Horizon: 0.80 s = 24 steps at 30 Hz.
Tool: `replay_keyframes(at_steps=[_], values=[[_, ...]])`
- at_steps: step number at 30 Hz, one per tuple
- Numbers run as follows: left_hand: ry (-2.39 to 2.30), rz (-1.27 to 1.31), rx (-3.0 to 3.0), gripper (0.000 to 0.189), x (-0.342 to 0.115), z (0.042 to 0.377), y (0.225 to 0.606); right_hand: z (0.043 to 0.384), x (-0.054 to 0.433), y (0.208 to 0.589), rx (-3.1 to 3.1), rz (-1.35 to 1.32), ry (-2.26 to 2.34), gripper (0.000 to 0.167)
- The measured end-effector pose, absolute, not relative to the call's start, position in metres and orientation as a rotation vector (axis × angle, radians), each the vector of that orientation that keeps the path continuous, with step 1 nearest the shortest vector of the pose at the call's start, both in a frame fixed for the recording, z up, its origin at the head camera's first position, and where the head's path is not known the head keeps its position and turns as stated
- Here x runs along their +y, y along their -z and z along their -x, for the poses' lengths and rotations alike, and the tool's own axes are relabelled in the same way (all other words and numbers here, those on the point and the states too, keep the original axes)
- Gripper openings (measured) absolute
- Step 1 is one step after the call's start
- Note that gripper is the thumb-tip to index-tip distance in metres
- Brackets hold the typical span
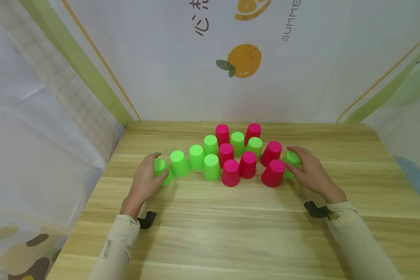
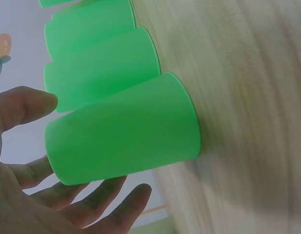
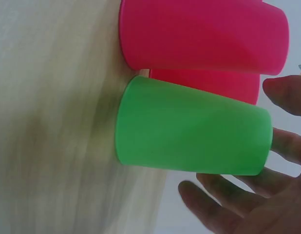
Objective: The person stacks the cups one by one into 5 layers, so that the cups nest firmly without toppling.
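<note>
At the left end of a group of upturned cups stands a green cup (image 1: 160, 167), and my left hand (image 1: 145, 179) is around its upper part. In the left wrist view the thumb is apart from this green cup (image 2: 123, 131), while the fingers extend along its other side; whether they touch it, I cannot tell. My right hand (image 1: 309, 171) is around another green cup (image 1: 291, 165) at the right end. The right wrist view shows that green cup (image 3: 192, 129) with the thumb off it and loosely bent fingers beside it.
Between the hands stand several green cups (image 1: 197, 157) and several red cups (image 1: 248, 165), upside down and close together on the wooden table (image 1: 224, 229). A printed cloth (image 1: 182, 85) hangs behind the table. Black pieces (image 1: 147, 220) stick out at both wrists.
</note>
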State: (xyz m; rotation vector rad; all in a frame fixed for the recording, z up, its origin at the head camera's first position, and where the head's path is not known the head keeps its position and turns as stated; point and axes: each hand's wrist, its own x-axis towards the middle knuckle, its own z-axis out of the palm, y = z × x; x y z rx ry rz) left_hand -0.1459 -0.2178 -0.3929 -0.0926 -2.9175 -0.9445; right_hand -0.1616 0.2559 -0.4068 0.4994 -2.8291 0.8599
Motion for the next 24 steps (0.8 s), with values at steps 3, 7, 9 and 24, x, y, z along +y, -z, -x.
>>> replay_keyframes(at_steps=[3,7,9,24], values=[[0.979,0.066,-2.919,0.063,-0.220,0.145,0.394,0.163,0.259,0.410,-2.829,-0.484,-0.884,0.052],[1.004,0.042,-2.921,0.062,-0.223,0.144,0.396,0.164,0.263,0.412,-2.814,-0.442,-0.977,0.052],[1.012,0.036,-2.922,0.061,-0.224,0.144,0.396,0.164,0.264,0.413,-2.802,-0.421,-1.035,0.052],[1.019,0.023,-2.939,0.061,-0.226,0.143,0.401,0.170,0.272,0.404,-2.816,-0.396,-1.076,0.049]])
